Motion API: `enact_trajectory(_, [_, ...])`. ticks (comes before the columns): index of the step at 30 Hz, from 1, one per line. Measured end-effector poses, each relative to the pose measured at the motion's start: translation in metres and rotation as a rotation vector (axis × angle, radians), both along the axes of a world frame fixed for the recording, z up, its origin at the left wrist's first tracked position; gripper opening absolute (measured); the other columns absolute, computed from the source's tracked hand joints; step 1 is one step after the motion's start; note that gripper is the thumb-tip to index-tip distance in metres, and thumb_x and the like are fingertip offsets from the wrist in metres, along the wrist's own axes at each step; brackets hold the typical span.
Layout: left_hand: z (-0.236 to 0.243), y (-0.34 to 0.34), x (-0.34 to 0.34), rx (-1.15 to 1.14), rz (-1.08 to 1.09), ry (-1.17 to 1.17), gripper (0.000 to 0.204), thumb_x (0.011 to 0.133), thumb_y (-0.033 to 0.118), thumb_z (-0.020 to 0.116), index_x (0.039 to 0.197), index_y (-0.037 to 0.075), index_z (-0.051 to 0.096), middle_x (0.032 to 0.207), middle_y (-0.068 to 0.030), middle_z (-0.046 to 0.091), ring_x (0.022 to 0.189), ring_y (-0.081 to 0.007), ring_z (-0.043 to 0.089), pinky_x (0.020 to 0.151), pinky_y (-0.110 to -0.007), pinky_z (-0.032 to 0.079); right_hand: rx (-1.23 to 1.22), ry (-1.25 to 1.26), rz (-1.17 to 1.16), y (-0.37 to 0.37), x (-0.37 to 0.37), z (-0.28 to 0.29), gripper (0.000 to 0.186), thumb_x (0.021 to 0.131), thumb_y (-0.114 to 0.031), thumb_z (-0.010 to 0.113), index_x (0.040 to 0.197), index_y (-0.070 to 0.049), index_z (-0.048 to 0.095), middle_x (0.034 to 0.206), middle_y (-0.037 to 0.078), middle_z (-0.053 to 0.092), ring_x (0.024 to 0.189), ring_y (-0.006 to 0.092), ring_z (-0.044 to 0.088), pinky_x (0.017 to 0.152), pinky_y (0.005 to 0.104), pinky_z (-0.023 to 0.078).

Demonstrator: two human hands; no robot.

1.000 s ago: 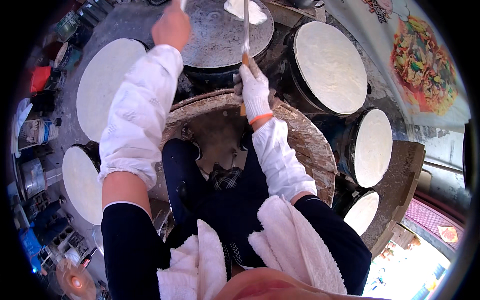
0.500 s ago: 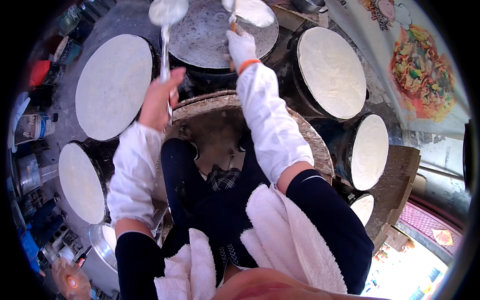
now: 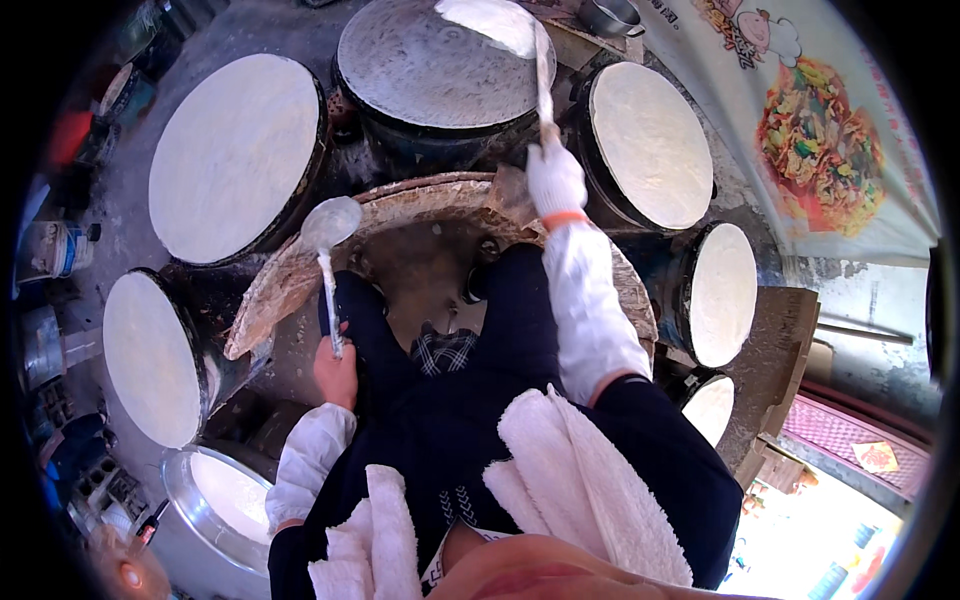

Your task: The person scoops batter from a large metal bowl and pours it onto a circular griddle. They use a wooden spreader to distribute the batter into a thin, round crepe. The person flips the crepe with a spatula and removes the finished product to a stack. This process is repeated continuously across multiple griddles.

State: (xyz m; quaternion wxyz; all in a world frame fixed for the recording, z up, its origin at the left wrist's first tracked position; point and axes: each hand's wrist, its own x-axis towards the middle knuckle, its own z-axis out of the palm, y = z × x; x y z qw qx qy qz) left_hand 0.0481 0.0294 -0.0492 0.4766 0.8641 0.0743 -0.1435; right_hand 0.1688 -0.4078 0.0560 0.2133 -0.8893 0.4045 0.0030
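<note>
My left hand (image 3: 336,375), bare below a white sleeve cover, is closed around the handle of a metal ladle (image 3: 331,224). The ladle's bowl, coated with white batter, hangs over the curved wooden ledge (image 3: 400,207) around my legs. In a white glove with an orange band at the wrist, my right hand (image 3: 556,180) grips a wooden spreader (image 3: 545,90). Its far end meets the white batter (image 3: 490,22) at the far right side of the round griddle (image 3: 430,80). Much of the griddle's grey surface is bare.
Several round griddles covered by white batter sheets stand around me, including a big one (image 3: 235,160) at left and another (image 3: 652,145) at right. A metal basin (image 3: 180,500) of batter sits at lower left. A metal pot (image 3: 610,17) stands at far right, near a printed banner (image 3: 690,80).
My left hand has drawn the ladle back from above the middle griddle toward my body. My right hand has shifted right with the spreader, and the batter lies farther along the griddle's far edge.
</note>
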Motion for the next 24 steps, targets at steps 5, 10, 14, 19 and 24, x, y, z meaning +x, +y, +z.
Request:
enact_trajectory(5, [-0.021, -0.017, 0.004, 0.078, -0.055, -0.211, 0.033, 0.083, 0.013, 0.058, 0.113, 0.006, 0.072, 0.105, -0.0151, 0.071, 0.097, -0.0350, 0.066, 0.090, -0.042, 0.050, 0.504, -0.452, -0.119, 0.015, 0.102, -0.024, 0.041, 0.089, -0.033, 0.057, 0.123, -0.012, 0.066, 0.081, 0.017, 0.069, 0.072, 0.0288, 0.070, 0.066, 0.0404, 0.056])
enact_trajectory(10, [-0.031, -0.010, -0.001, 0.090, 0.059, -0.127, 0.035, 0.083, 0.015, 0.059, 0.113, 0.010, 0.074, 0.103, -0.0152, 0.074, 0.096, -0.0332, 0.071, 0.086, -0.041, 0.053, 0.035, -0.500, 0.040, -0.033, 0.053, -0.041, 0.041, 0.090, -0.037, 0.058, 0.124, -0.015, 0.067, 0.092, 0.021, 0.071, 0.090, 0.0348, 0.071, 0.079, 0.0423, 0.054])
enact_trajectory(14, [-0.035, -0.008, 0.001, 0.056, 0.082, -0.140, 0.035, 0.082, 0.014, 0.059, 0.114, 0.010, 0.074, 0.101, -0.0161, 0.074, 0.094, -0.0319, 0.071, 0.084, -0.039, 0.053, -0.011, -0.300, 0.126, -0.030, 0.068, -0.030, 0.045, 0.091, -0.036, 0.053, 0.128, -0.013, 0.062, 0.102, 0.027, 0.068, 0.102, 0.0449, 0.065, 0.089, 0.0517, 0.051])
enact_trajectory(19, [-0.032, -0.010, 0.005, 0.129, 0.043, 0.012, 0.036, 0.082, 0.014, 0.060, 0.115, 0.011, 0.073, 0.093, -0.0164, 0.074, 0.083, -0.0301, 0.072, 0.078, -0.039, 0.053, 0.249, -0.440, 0.092, -0.008, 0.152, -0.036, 0.044, 0.088, -0.033, 0.052, 0.124, -0.010, 0.065, 0.107, 0.028, 0.067, 0.106, 0.0463, 0.063, 0.094, 0.0509, 0.050])
enact_trajectory(24, [-0.027, -0.012, 0.008, 0.081, 0.087, 0.003, 0.037, 0.082, 0.012, 0.060, 0.116, 0.011, 0.073, 0.091, -0.0151, 0.074, 0.080, -0.0260, 0.071, 0.076, -0.036, 0.053, 0.198, -0.393, 0.276, 0.020, 0.159, -0.025, 0.045, 0.090, -0.034, 0.055, 0.126, -0.009, 0.064, 0.110, 0.026, 0.068, 0.108, 0.0445, 0.063, 0.096, 0.0481, 0.049])
